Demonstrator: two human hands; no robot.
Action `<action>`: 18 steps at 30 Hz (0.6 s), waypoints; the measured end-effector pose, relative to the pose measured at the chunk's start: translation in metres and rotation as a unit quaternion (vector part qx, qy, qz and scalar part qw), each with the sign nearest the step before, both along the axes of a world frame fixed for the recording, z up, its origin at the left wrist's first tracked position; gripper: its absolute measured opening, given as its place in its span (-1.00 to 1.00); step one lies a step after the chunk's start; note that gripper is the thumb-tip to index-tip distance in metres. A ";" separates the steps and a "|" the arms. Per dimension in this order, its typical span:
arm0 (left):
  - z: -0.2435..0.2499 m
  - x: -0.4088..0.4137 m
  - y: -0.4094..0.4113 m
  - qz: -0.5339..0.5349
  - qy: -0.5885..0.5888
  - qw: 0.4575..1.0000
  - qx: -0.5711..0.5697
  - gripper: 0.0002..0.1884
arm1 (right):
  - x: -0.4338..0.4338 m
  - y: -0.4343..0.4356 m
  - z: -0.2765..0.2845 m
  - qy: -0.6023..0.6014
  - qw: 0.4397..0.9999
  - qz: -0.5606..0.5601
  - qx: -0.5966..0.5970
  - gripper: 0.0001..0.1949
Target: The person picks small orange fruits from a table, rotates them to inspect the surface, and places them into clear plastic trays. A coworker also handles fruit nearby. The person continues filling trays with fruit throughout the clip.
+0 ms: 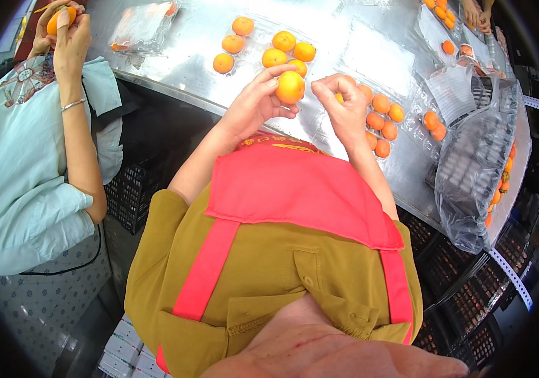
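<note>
My left hand (258, 105) holds a round, glossy yellow-orange fruit (291, 88) in its fingers, above the near edge of the metal table. Just right of the fruit, apart from it, my right hand (348, 105) has its thumb and index finger pinched together. No object shows between those fingertips. Beyond the held fruit, a clear plastic tray (256, 43) carries several similar fruits, partly hidden by my left hand. Several deeper-orange fruits (381, 103) sit in a clear tray beside my right hand, which covers some of them.
A co-worker's hands (68, 45) hold a fruit at left. Near them lies a closed clear package (143, 27). A white sheet (379, 49) rests on the metal table (189, 61). At right, a plastic-lined crate (468, 175) contains fruit. Another person's hands (476, 18) are at top right.
</note>
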State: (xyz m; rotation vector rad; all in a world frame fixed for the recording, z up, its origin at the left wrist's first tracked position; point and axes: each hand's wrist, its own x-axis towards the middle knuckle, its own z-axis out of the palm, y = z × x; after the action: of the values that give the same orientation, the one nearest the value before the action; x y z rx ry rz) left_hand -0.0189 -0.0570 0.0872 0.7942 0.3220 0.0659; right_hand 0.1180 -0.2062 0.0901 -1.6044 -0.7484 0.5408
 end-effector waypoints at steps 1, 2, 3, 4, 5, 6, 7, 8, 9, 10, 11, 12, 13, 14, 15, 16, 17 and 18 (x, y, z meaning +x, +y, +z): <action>0.000 0.000 0.000 0.004 -0.003 1.000 -0.011 -0.49 | 0.001 -0.001 -0.001 0.003 1.000 0.006 -0.004 -0.88; -0.001 0.000 -0.001 0.007 -0.006 1.000 -0.022 -0.49 | 0.002 -0.002 -0.001 0.005 1.000 0.011 -0.008 -0.89; -0.002 -0.001 -0.001 0.010 -0.009 0.999 -0.032 -0.49 | 0.002 -0.002 -0.001 0.008 1.000 0.016 -0.012 -0.89; -0.004 -0.001 0.000 -0.003 -0.015 0.999 -0.050 -0.50 | 0.002 0.000 -0.002 -0.008 1.000 0.012 0.011 -0.88; -0.008 -0.002 0.003 -0.015 -0.021 0.997 -0.068 -0.50 | 0.000 0.004 -0.002 -0.025 0.999 0.008 0.033 -0.87; -0.009 -0.003 0.004 -0.029 -0.027 0.995 -0.087 -0.51 | -0.001 0.008 -0.001 -0.041 0.998 0.003 0.055 -0.85; -0.009 -0.003 0.003 -0.026 -0.026 0.995 -0.088 -0.51 | -0.004 0.011 -0.001 -0.039 0.998 0.009 0.052 -0.82; -0.008 -0.002 0.001 -0.024 -0.026 0.995 -0.088 -0.51 | -0.007 0.015 0.000 -0.037 0.998 0.015 0.049 -0.79; -0.007 -0.002 0.000 -0.021 -0.025 0.996 -0.089 -0.51 | -0.009 0.019 0.001 -0.035 0.998 0.021 0.047 -0.76; -0.007 -0.001 -0.001 -0.021 -0.018 0.997 -0.075 -0.51 | -0.010 0.021 0.000 -0.017 0.998 0.045 0.035 -0.69; -0.007 -0.001 -0.003 -0.022 -0.012 0.998 -0.062 -0.50 | -0.011 0.022 -0.001 0.048 0.997 0.050 0.031 -0.70; -0.008 -0.001 -0.004 -0.021 -0.005 0.999 -0.048 -0.49 | -0.013 0.024 -0.002 0.113 0.992 0.055 0.029 -0.72; -0.008 -0.001 -0.003 -0.024 -0.002 0.998 -0.057 -0.49 | -0.014 0.025 -0.003 0.177 0.982 0.060 0.026 -0.72; -0.009 -0.002 -0.003 -0.026 0.002 0.998 -0.065 -0.48 | -0.014 0.025 -0.002 0.192 0.979 0.062 0.036 -0.74; -0.010 -0.002 -0.003 -0.028 0.005 0.997 -0.074 -0.48 | -0.014 0.024 0.000 0.206 0.975 0.065 0.045 -0.75; -0.010 -0.002 -0.002 -0.043 -0.003 0.996 -0.079 -0.48 | -0.014 0.023 0.001 0.221 0.971 0.068 0.055 -0.76; -0.010 -0.002 0.001 -0.057 -0.010 0.995 -0.084 -0.47 | -0.014 0.023 -0.002 0.216 0.973 0.056 0.055 -0.77; -0.011 -0.001 0.002 -0.071 -0.017 0.993 -0.089 -0.47 | -0.012 0.022 -0.008 0.211 0.975 0.045 0.056 -0.78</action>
State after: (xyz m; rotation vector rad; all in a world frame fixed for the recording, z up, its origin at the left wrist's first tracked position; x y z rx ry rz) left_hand -0.0200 -0.0547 0.0765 0.6362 0.2343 -0.0810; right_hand 0.1055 -0.1838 0.0823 -1.2957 -0.5217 0.8586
